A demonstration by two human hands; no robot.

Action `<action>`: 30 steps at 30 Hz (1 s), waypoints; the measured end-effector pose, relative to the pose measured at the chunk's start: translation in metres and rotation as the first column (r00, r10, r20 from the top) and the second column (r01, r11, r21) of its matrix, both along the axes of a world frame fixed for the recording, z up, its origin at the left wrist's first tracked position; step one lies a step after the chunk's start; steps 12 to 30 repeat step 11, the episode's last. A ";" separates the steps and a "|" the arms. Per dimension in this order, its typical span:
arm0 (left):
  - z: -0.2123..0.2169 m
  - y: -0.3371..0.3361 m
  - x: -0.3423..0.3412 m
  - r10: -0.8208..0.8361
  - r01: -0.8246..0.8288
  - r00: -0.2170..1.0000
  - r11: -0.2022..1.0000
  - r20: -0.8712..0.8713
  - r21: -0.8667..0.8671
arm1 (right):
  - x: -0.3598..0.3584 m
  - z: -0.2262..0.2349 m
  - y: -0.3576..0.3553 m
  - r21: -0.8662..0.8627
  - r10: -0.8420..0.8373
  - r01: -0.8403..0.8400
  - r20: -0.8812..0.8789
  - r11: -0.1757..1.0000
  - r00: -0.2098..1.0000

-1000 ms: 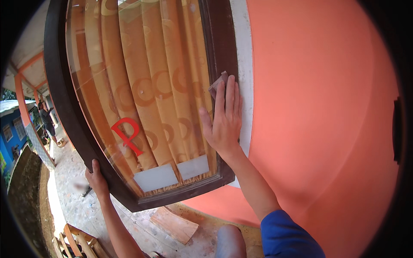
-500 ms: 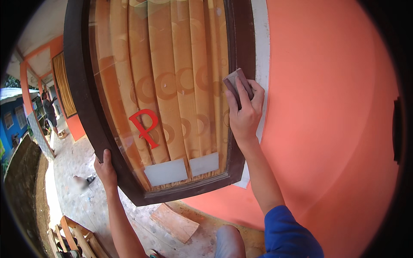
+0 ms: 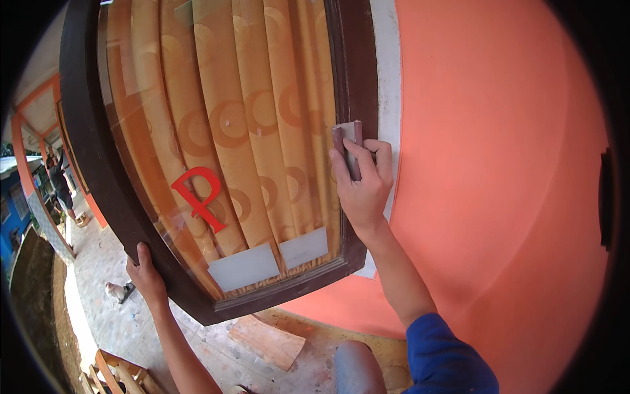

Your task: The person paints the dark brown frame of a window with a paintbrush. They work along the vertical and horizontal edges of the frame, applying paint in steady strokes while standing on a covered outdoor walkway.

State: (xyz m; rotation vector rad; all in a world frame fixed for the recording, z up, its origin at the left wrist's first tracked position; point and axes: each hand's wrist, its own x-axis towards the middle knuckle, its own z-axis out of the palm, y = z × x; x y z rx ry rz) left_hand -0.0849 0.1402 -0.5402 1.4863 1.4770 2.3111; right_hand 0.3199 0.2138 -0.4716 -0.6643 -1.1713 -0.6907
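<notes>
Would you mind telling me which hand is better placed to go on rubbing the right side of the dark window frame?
Right. The right hand already presses a folded sanding sheet flat against the window frame. The left hand grips the frame's lower left edge, apparently steadying it.

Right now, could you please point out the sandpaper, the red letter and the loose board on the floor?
Sandpaper (image 3: 348,141), head view, its folded upper end.
Red letter (image 3: 200,197), head view, its stem.
Board (image 3: 266,340), head view, its top face.
</notes>
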 end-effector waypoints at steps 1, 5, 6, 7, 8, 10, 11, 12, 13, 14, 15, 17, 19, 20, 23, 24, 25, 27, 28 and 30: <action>0.001 -0.001 0.005 -0.017 0.017 1.000 1.000 -0.002 -0.023 | 0.002 -0.007 0.004 -0.006 -0.001 0.001 0.002 1.000 1.000; 0.004 -0.016 0.009 -0.009 0.011 0.999 0.999 0.040 -0.038 | -0.003 0.025 0.022 0.036 -0.040 0.040 0.010 0.999 0.999; 0.005 -0.022 0.008 0.002 0.000 0.999 0.999 0.047 -0.048 | -0.008 0.042 0.026 0.060 -0.047 0.047 0.008 0.997 0.999; 0.005 -0.023 0.009 -0.002 0.005 0.999 0.998 0.052 -0.055 | -0.008 0.056 0.031 0.076 -0.069 0.069 -0.005 0.995 0.998; 0.005 -0.023 0.012 -0.005 0.008 0.998 0.998 0.057 -0.061 | -0.007 0.068 0.036 0.093 -0.090 0.092 -0.019 0.991 0.996; 0.005 -0.024 0.012 -0.006 0.010 0.998 0.998 0.055 -0.067 | -0.006 0.068 0.040 0.086 -0.123 0.125 -0.026 0.988 0.992; 0.006 -0.025 0.015 0.009 -0.007 0.999 0.998 0.038 -0.064 | -0.005 0.052 0.042 0.062 -0.137 0.137 -0.018 0.989 0.990; 0.006 -0.025 0.015 0.009 -0.007 0.999 0.998 0.038 -0.064 | -0.005 0.052 0.042 0.062 -0.137 0.137 -0.018 0.989 0.990; 0.006 -0.025 0.015 0.009 -0.007 0.999 0.998 0.038 -0.064 | -0.005 0.052 0.042 0.062 -0.137 0.137 -0.018 0.989 0.990; 0.006 -0.025 0.015 0.009 -0.007 0.999 0.998 0.038 -0.064 | -0.005 0.052 0.042 0.062 -0.137 0.137 -0.018 0.989 0.990; 0.006 -0.025 0.015 0.009 -0.007 0.999 0.998 0.038 -0.064 | -0.005 0.052 0.042 0.062 -0.137 0.137 -0.018 0.989 0.990; 0.006 -0.025 0.015 0.009 -0.007 0.999 0.998 0.038 -0.064 | -0.005 0.052 0.042 0.062 -0.137 0.137 -0.018 0.989 0.990; 0.006 -0.025 0.015 0.009 -0.007 0.999 0.998 0.038 -0.064 | -0.005 0.052 0.042 0.062 -0.137 0.137 -0.018 0.989 0.990; 0.006 -0.025 0.015 0.009 -0.007 0.999 0.998 0.038 -0.064 | -0.005 0.052 0.042 0.062 -0.137 0.137 -0.018 0.989 0.990; 0.006 -0.025 0.015 0.009 -0.007 0.999 0.998 0.038 -0.064 | -0.005 0.052 0.042 0.062 -0.137 0.137 -0.018 0.989 0.990; 0.006 -0.025 0.015 0.009 -0.007 0.999 0.998 0.038 -0.064 | -0.005 0.052 0.042 0.062 -0.137 0.137 -0.018 0.989 0.990; 0.006 -0.025 0.015 0.009 -0.007 0.999 0.998 0.038 -0.064 | -0.005 0.052 0.042 0.062 -0.137 0.137 -0.018 0.989 0.990; 0.006 -0.025 0.015 0.009 -0.007 0.999 0.998 0.038 -0.064 | -0.005 0.052 0.042 0.062 -0.137 0.137 -0.018 0.989 0.990; 0.006 -0.025 0.015 0.009 -0.007 0.999 0.998 0.038 -0.064 | -0.005 0.052 0.042 0.062 -0.137 0.137 -0.018 0.989 0.990; 0.006 -0.025 0.015 0.009 -0.007 0.999 0.998 0.038 -0.064 | -0.005 0.052 0.042 0.062 -0.137 0.137 -0.018 0.989 0.990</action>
